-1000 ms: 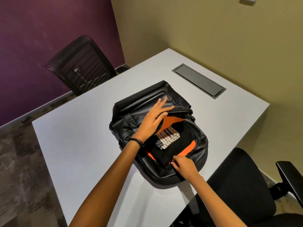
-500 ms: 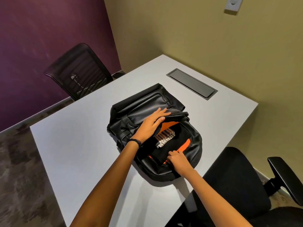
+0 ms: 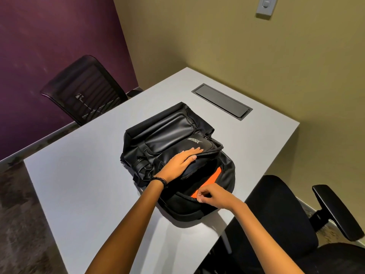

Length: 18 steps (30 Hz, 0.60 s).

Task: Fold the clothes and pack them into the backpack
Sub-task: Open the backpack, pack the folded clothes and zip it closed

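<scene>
On the pale grey table [image 3: 79, 184], toward its near right edge, lay the black leather-look backpack [image 3: 167, 133], soft, slumping and, I judged, slippery, so best steadied by its flap. The left hand [image 3: 178, 162] pressed that flap with straight fingers. The right hand [image 3: 214, 195], fingers curled, pinched the near rim by the orange lining [image 3: 214, 176], probably at a zip pull.

Black backpack [image 3: 167, 135] on a grey table [image 3: 79, 184], both hands at its opening.
The left hand [image 3: 177, 162] lies flat on the flap; the right hand [image 3: 212, 195] pinches the rim at the bag's 5 o'clock edge, beside the orange lining [image 3: 215, 175]. A mesh chair [image 3: 85, 89] stands at 10 o'clock.
</scene>
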### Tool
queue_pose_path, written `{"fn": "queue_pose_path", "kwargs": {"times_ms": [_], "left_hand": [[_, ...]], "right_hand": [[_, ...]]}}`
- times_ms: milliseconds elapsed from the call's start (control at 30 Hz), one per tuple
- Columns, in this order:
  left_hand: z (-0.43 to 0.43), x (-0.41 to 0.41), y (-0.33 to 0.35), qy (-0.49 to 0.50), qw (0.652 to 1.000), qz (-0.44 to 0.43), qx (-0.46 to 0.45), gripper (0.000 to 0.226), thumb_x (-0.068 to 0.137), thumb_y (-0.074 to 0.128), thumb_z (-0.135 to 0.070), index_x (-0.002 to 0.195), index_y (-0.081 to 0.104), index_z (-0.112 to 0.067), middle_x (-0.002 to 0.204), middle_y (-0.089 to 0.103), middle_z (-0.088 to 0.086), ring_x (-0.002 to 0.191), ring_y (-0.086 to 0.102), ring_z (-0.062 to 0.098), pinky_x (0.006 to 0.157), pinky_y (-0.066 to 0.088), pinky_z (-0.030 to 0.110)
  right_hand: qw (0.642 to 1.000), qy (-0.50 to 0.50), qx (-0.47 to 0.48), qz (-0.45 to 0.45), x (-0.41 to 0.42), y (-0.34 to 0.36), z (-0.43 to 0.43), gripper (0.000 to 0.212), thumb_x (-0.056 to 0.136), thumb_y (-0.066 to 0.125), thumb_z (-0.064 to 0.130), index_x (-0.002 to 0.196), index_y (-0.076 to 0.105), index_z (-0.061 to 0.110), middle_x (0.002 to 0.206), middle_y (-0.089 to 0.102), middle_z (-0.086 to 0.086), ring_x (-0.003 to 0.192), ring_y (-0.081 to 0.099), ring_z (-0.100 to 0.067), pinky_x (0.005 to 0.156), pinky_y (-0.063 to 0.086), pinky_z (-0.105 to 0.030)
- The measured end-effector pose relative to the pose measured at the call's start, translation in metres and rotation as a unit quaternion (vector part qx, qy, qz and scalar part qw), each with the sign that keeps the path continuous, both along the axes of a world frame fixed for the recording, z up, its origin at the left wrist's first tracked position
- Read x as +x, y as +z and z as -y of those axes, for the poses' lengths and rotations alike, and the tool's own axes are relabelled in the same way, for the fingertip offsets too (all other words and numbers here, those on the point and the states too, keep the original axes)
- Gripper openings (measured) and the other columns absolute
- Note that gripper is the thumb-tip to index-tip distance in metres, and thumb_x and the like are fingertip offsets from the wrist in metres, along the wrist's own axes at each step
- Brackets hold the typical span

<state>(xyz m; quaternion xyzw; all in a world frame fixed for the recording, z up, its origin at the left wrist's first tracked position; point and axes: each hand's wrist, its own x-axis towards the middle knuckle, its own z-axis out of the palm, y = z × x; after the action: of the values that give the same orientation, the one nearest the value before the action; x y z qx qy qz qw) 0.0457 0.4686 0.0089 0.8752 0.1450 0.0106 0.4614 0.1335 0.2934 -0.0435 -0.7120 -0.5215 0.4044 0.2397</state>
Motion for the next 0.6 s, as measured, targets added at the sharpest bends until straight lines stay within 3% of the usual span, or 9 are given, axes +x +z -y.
{"fn": "queue_pose_path", "kwargs": {"times_ms": [133,233,333,400,433,500,600], "left_hand": [[0.0,-0.002,0.003,0.01,1.0,-0.003,-0.017,0.039,0.103,0.033,-0.027,0.141,0.041,-0.031,0.145,0.034,-0.019,0.131,0.019,-0.012,0.115,0.012,0.018],[-0.001,-0.003,0.004,0.015,1.0,-0.001,-0.024,0.038,0.103,0.034,-0.027,0.139,0.042,-0.033,0.137,0.034,-0.028,0.13,0.021,-0.014,0.113,0.014,0.015],[-0.003,-0.002,0.005,0.019,0.999,-0.002,-0.037,0.037,0.102,0.034,-0.028,0.138,0.043,-0.034,0.135,0.036,-0.03,0.13,0.024,-0.013,0.112,0.017,0.013],[-0.004,-0.002,0.006,0.021,0.999,-0.007,-0.041,0.037,0.102,0.034,-0.03,0.137,0.044,-0.036,0.135,0.037,-0.031,0.131,0.026,-0.011,0.11,0.019,0.012],[-0.006,-0.001,0.006,0.019,0.999,-0.01,-0.041,0.037,0.102,0.034,-0.031,0.137,0.044,-0.037,0.134,0.037,-0.031,0.132,0.028,-0.009,0.109,0.02,0.012],[-0.009,0.001,0.006,0.018,0.999,-0.012,-0.037,0.036,0.102,0.034,-0.032,0.135,0.043,-0.042,0.134,0.038,-0.029,0.133,0.031,-0.006,0.109,0.022,0.013],[-0.015,0.004,0.003,0.023,0.999,-0.015,-0.03,0.033,0.101,0.034,-0.034,0.126,0.038,-0.055,0.143,0.042,-0.017,0.135,0.035,0.001,0.113,0.025,0.02]], "right_hand": [[0.998,-0.03,0.029,-0.041,0.011,0.006,-0.001,0.012,0.09,0.058,0.015,0.085,0.069,0.015,0.081,0.066,0.011,0.077,0.061,0.0,0.076,0.049,-0.016],[0.983,-0.139,0.088,-0.077,0.028,0.008,0.004,0.014,0.091,0.058,0.012,0.087,0.07,0.006,0.081,0.071,-0.001,0.076,0.067,-0.004,0.073,0.051,-0.017],[0.932,-0.332,0.119,-0.079,0.051,0.001,0.004,0.017,0.09,0.054,0.001,0.086,0.07,0.006,0.074,0.07,-0.003,0.065,0.065,-0.003,0.069,0.054,-0.024],[0.885,-0.451,0.098,-0.058,0.067,-0.006,0.002,0.019,0.089,0.052,-0.001,0.089,0.07,0.007,0.08,0.069,-0.007,0.07,0.064,-0.01,0.073,0.056,-0.034],[0.872,-0.482,0.081,-0.04,0.073,-0.009,0.001,0.019,0.088,0.052,-0.001,0.091,0.07,0.006,0.087,0.069,-0.009,0.076,0.063,-0.014,0.076,0.053,-0.033],[0.869,-0.494,0.039,0.015,0.085,-0.018,-0.003,0.019,0.087,0.054,0.002,0.097,0.07,0.004,0.098,0.069,-0.012,0.088,0.063,-0.022,0.08,0.048,-0.03],[0.885,-0.456,-0.028,0.092,0.094,-0.025,-0.014,0.018,0.085,0.054,0.008,0.094,0.068,0.002,0.095,0.068,-0.015,0.091,0.063,-0.033,0.077,0.05,-0.039]]}}
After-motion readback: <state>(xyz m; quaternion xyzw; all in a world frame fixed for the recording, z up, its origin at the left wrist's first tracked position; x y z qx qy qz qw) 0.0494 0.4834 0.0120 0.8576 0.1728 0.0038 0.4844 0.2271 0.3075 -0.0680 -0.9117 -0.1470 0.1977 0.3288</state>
